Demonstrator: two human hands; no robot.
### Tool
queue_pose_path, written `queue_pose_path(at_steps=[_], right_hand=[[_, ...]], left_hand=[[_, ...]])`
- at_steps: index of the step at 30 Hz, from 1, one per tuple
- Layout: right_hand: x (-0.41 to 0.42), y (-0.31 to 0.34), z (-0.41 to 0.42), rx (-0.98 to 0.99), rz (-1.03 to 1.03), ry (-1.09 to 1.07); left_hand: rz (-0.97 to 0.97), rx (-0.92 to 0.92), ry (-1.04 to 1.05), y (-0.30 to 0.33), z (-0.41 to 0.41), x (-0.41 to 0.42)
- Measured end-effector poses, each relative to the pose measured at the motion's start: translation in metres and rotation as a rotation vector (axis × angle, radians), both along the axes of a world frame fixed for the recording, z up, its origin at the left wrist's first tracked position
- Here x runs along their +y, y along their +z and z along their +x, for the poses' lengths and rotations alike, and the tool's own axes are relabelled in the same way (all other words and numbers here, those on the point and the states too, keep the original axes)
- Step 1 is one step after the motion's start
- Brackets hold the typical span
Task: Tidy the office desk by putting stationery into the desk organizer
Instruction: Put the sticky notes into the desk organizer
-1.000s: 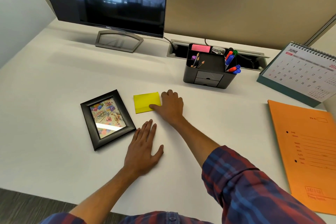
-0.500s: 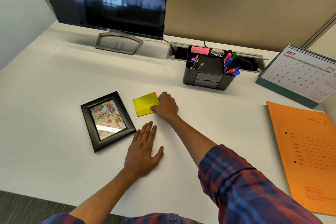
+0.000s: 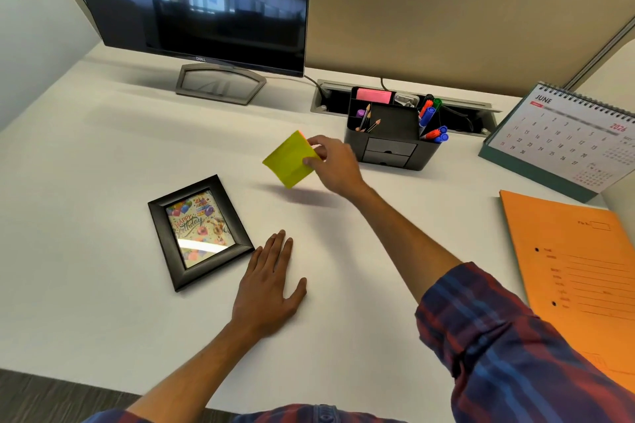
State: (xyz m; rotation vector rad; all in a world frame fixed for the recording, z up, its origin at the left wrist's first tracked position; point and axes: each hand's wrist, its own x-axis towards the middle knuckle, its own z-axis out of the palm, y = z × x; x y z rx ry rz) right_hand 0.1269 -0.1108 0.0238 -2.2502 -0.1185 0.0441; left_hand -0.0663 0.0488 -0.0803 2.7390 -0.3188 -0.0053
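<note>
The right hand point(image 3: 335, 165) pinches the yellow sticky-note pad point(image 3: 289, 160), lifted clear of the bench point(image 3: 103, 154) just left of the desk organizer point(image 3: 391, 134) near the far edge; the left hand point(image 3: 266, 288) rests flat, fingers straight; the carry is underway; next, it likely needs lowering into a free compartment.

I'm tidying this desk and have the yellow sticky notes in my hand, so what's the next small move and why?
Probably carry the yellow sticky note pad rightward to the desk organizer and lower it into the wide middle compartment. The right hand already pinches the pad clear of the desk, the organizer stands just beyond it, and that compartment looks empty, while pencils and markers fill the side ones.
</note>
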Motion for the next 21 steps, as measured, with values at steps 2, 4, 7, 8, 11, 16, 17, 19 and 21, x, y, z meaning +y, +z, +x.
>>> queue_pose_path(at_steps=[2, 4, 7, 8, 11, 16, 17, 19, 21], right_hand=[[-0.011, 0.022, 0.006, -0.161, -0.155, 0.015], [-0.026, 0.042, 0.014, -0.313, -0.301, 0.004], [-0.052, 0.062, 0.032, -0.514, -0.426, -0.067], [-0.061, 0.066, 0.038, -0.567, -0.450, -0.093], [-0.083, 0.074, 0.056, -0.646, -0.519, -0.150], [-0.111, 0.081, 0.081, -0.632, -0.623, -0.188], [-0.114, 0.081, 0.085, -0.629, -0.646, -0.184], [-0.117, 0.078, 0.092, -0.624, -0.687, -0.167], [-0.119, 0.075, 0.097, -0.606, -0.708, -0.148]], left_hand=[[0.003, -0.001, 0.000, 0.000, 0.000, 0.000], [0.001, -0.004, 0.003, 0.001, 0.000, 0.000], [0.010, 0.005, 0.004, 0.001, 0.000, 0.000], [0.010, 0.006, 0.007, 0.001, 0.000, 0.000], [0.007, 0.005, 0.011, 0.002, 0.000, -0.001], [0.002, 0.003, 0.013, 0.003, -0.001, -0.001], [0.002, 0.003, 0.014, 0.003, -0.001, -0.001], [0.002, 0.005, 0.016, 0.004, -0.001, -0.002], [0.004, 0.005, 0.017, 0.005, -0.001, -0.002]])
